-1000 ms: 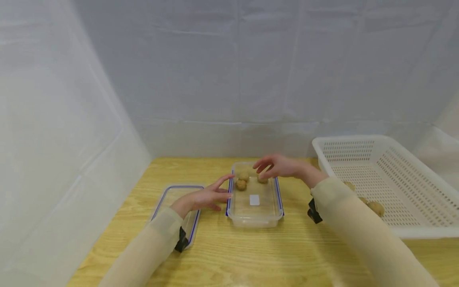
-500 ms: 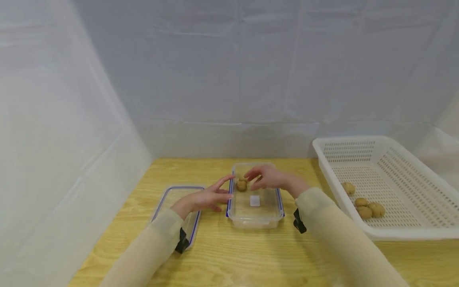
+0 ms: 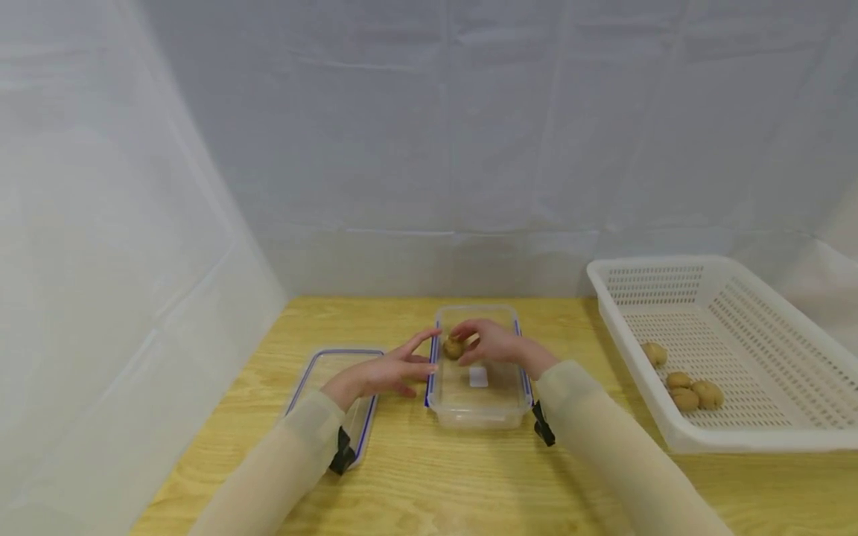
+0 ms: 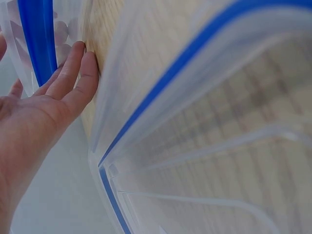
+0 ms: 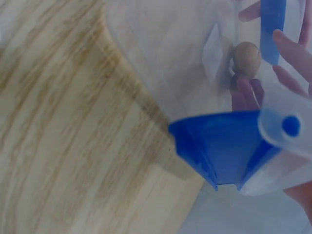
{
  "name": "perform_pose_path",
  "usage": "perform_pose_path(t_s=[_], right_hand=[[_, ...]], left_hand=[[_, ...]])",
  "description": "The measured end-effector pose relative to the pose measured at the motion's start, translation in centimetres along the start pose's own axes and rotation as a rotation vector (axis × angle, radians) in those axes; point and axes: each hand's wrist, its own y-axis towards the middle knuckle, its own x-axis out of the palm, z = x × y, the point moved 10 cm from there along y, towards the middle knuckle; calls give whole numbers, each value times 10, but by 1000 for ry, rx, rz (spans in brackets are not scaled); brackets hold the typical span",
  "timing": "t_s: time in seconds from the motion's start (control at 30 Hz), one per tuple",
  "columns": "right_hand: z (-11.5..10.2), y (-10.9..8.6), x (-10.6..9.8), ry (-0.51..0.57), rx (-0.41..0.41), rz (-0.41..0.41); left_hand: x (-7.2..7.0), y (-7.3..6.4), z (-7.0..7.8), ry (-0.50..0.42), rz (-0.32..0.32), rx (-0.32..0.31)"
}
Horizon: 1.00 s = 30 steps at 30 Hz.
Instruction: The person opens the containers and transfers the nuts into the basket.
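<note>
My left hand (image 3: 385,372), fingers spread, touches the left side of a clear plastic food container (image 3: 479,408) with blue side clasps. My right hand (image 3: 494,344) reaches over the open container, thumb and fingers apart on either side of a potato (image 3: 453,348) near its left wall. The right wrist view shows one potato (image 5: 246,59) through the clear wall with a gap to the fingertips beside it; a darker one lies partly hidden beneath. Several rounded shapes show dimly through the container wall (image 4: 61,34) in the left wrist view.
The clear lid (image 3: 335,361) with a blue seal lies left of the container, under my left forearm. At the right stands a white perforated basket (image 3: 757,298) with several potatoes (image 3: 707,394). White sheeting (image 3: 429,149) rises behind the wooden table (image 3: 429,476).
My right hand has moved left and slightly down over the container, to the potato by the left wall. Basket potatoes are uncovered as the right forearm shifted left. My left hand stays in place.
</note>
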Motion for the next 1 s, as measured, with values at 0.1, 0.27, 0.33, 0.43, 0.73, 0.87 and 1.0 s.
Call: perform_pose_path(t_s=[0.1,0.27,0.33,0.43,0.73,0.87,1.0], right_hand=[[2,1,2,-7,16,17],[5,4,8,-15,16,16],[5,4,12,-14,2,3],[5,5,17,-12,-18,-9],[4,6,21,-80,-21,17],[3,6,20,-116,-35,27],[4,6,20,-114,-20,30]], left_hand=[[-1,0,-1,-3,4,-7],[-3,1,-3,1,10,-5],[-3,2,-3,3,12,-3],[-3,2,-3,6,8,5],[-3,3,-4,-5,-2,12],[-3,3,-4,-3,-2,10],[-2,3,-4,0,-6,7]])
